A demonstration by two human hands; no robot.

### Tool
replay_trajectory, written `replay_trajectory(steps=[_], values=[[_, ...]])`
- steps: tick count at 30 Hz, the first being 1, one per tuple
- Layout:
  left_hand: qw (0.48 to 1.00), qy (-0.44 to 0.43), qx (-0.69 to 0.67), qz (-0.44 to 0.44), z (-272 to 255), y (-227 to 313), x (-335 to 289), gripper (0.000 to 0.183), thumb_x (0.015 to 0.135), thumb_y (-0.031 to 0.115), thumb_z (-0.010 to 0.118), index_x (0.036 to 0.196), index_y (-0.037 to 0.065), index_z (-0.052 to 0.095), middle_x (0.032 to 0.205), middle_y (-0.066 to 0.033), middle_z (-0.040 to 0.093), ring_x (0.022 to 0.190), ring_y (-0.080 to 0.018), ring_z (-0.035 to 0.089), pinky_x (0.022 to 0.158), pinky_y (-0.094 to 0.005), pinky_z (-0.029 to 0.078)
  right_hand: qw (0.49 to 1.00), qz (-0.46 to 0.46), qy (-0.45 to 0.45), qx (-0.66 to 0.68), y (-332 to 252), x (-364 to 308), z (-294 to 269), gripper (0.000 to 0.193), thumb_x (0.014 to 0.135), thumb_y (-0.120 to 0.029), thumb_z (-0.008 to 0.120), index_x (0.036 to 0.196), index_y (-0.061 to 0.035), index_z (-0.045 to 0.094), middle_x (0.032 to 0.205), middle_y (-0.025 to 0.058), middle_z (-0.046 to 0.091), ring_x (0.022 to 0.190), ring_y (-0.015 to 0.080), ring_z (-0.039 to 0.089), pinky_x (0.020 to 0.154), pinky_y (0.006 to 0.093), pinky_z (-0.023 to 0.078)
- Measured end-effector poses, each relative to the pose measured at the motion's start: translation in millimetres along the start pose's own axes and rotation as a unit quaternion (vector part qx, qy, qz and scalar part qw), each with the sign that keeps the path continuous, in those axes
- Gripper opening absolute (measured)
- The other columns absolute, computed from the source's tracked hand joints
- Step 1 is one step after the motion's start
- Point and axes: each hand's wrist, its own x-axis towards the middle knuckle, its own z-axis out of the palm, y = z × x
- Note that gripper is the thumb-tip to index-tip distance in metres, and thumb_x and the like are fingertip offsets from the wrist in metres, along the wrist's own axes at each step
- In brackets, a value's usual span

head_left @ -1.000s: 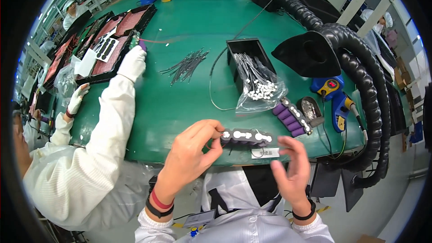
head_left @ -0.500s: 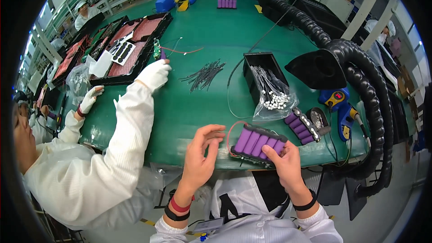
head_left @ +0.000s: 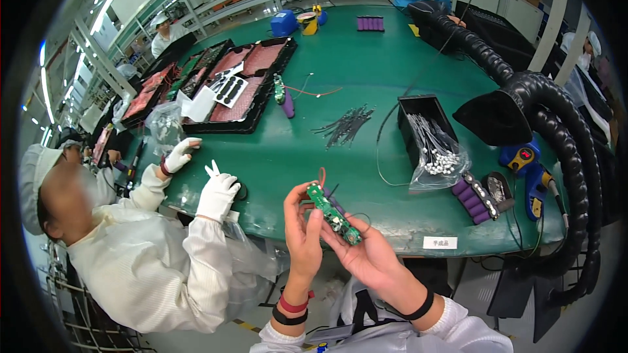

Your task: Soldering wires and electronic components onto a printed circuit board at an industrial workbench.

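A battery pack [head_left: 332,213] is tilted up between my hands at the near edge of the table. Its green circuit board faces me, and a bit of a purple cell shows behind. My left hand [head_left: 302,229] pinches the pack's upper left end, thumb over the board's edge. My right hand [head_left: 369,256] holds the lower right end, its fingers partly hidden beneath. A red wire loop rises at the pack's top, and a thin dark wire curves near my right fingers. To the right lies another purple-celled battery pack [head_left: 474,199].
Dark cable ties [head_left: 345,125] lie beyond my hands. A black bin [head_left: 428,117] holds white-tipped wires in plastic. Black fume hoses [head_left: 556,131] and blue tool stands [head_left: 538,186] are at right. On the left, a white-gloved co-worker [head_left: 219,196] sits near black trays [head_left: 252,124].
The pack has been turned from its purple cells to its green board, and my left hand has taken hold. The co-worker's nearer glove has drawn back from a board-fitted pack, which stays on the table.
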Motion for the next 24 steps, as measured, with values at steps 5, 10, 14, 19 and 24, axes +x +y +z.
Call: replay_trajectory(steps=[5, 10, 14, 19, 24], values=[[0.995, 0.048, 0.089, -0.023, -26.1, -20.5, 19.2, 0.039, 0.101, 0.007, 0.051, 0.138, -0.001, 0.044, 0.129, -0.0114, 0.055, 0.115, -0.0170, 0.052, 0.102, -0.0319, 0.039, 0.997, 0.031, -0.038, 0.056, 18.4, 44.7, -3.6, 0.035, 0.104, -0.015, 0.044, 0.124, 0.0124, 0.050, 0.129, 0.0267, 0.059, 0.126, 0.0359, 0.058, 0.111, 0.0467, 0.049], [0.996, 0.056, 0.055, -0.052, -43.4, -27.0, 33.4, 0.046, 0.105, 0.023, 0.047, 0.144, -0.002, 0.040, 0.143, -0.0157, 0.049, 0.132, -0.0220, 0.046, 0.114, -0.0350, 0.031, 0.996, 0.055, -0.030, -0.060, 14.0, 71.2, 16.7, 0.048, 0.107, -0.032, 0.035, 0.126, 0.0107, 0.047, 0.135, 0.0290, 0.055, 0.129, 0.0367, 0.056, 0.113, 0.0489, 0.045], [0.996, 0.057, 0.038, -0.048, -46.2, -33.6, 49.6, 0.053, 0.104, 0.027, 0.050, 0.148, -0.002, 0.038, 0.148, -0.0158, 0.046, 0.135, -0.0233, 0.044, 0.115, -0.0360, 0.029, 0.982, 0.085, 0.008, -0.171, 15.8, 94.4, 17.1, 0.061, 0.105, -0.048, 0.035, 0.129, 0.0073, 0.046, 0.136, 0.0278, 0.056, 0.130, 0.0344, 0.055, 0.113, 0.0486, 0.042], [0.993, 0.069, -0.043, -0.081, -66.7, -34.7, 59.5, 0.060, 0.106, 0.038, 0.044, 0.153, 0.002, 0.036, 0.150, -0.0142, 0.046, 0.136, -0.0239, 0.045, 0.114, -0.0384, 0.032, 0.943, 0.159, 0.031, -0.291, 35.7, 115.1, 20.4, 0.071, 0.103, -0.062, 0.028, 0.122, 0.0013, 0.055, 0.114, 0.0142, 0.064, 0.106, 0.0215, 0.060, 0.095, 0.0375, 0.049], [0.989, 0.081, -0.083, -0.095, -70.0, -59.6, 53.6, 0.059, 0.107, 0.034, 0.044, 0.154, 0.001, 0.032, 0.152, -0.0150, 0.044, 0.139, -0.0238, 0.042, 0.117, -0.0374, 0.028, 0.940, 0.146, 0.055, -0.303, 27.4, 102.1, 10.0, 0.071, 0.104, -0.062, 0.026, 0.115, -0.0003, 0.060, 0.088, 0.0069, 0.064, 0.073, 0.0164, 0.056, 0.069, 0.0307, 0.049]])
